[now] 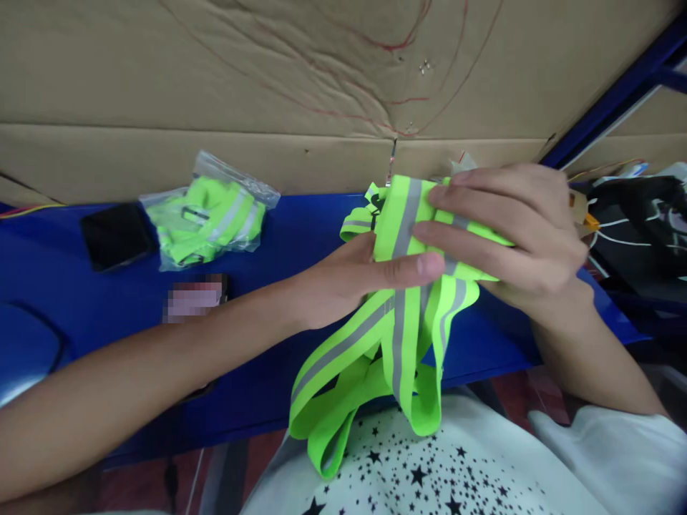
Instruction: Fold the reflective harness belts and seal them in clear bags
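Neon-yellow reflective straps [408,315] with grey stripes are gathered in both my hands above the blue table. My left hand [370,275] grips the folded part, its thumb lying across the front; its other fingers are hidden behind the bands. From the right, my right hand [509,229] lays its fingers over the top of the folds, its thumb out of sight. Several loops hang below my hands toward my shirt. Another bit of yellow strap with a black piece [361,222] shows behind my left hand.
A clear plastic bag with folded yellow straps [209,218] lies at the back left. Beside it sits a flat black object [117,237]. A blurred-out item [194,299] is near my left forearm. Cardboard [257,79] walls the back; cables and dark items [638,229] fill the right.
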### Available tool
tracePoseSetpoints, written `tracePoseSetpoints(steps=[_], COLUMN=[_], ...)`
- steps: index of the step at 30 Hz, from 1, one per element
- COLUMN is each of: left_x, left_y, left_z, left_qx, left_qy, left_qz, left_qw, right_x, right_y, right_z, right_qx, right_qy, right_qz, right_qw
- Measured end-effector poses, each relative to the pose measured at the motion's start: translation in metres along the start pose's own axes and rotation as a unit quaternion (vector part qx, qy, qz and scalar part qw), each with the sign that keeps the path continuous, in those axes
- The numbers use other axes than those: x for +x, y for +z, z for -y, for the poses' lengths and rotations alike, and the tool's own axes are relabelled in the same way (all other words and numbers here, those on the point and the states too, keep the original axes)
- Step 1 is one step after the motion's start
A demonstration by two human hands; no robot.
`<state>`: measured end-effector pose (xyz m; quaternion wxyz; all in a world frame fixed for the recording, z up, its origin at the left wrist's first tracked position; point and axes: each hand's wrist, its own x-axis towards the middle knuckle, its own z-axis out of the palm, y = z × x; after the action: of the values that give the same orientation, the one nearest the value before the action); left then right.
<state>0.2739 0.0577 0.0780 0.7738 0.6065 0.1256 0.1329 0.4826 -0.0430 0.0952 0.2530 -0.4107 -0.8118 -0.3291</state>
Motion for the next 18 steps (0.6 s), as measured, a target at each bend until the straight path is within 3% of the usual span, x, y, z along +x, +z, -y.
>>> tracePoseSetpoints(steps=[4, 8, 10, 14, 16, 18], left_x=[-0.001, -0.009, -0.017, -0.031, -0.034, -0.036], left_y=[-0.012, -0.024, -0.028, -0.033, -0.033, -0.031], left_z=[0.003, 0.006, 0.009, 0.011, 0.01, 0.009], left_qx=[-0.035, -0.027, -0.011, 0.009, 0.01, 0.022], left_qy=[0.011, 0.0, -0.005, 0.02, 0.037, 0.051], left_qz=[-0.011, -0.05, -0.056, -0.052, -0.042, -0.023], left_qw=[0.999, 0.998, 0.998, 0.998, 0.998, 0.998], right_x=[0.005, 0.008, 0.005, -0.007, -0.01, -0.009], right_y=[0.004, 0.006, 0.008, 0.029, 0.046, 0.059], right_z=[0.006, 0.012, 0.013, 0.021, 0.028, 0.037], right_qx=[0.104, 0.275, 0.364, 0.487, 0.493, 0.476], right_qy=[0.055, 0.089, 0.114, 0.221, 0.234, 0.218], right_qz=[0.105, 0.193, 0.171, 0.067, 0.058, 0.051], right_qw=[0.987, 0.938, 0.908, 0.842, 0.836, 0.85])
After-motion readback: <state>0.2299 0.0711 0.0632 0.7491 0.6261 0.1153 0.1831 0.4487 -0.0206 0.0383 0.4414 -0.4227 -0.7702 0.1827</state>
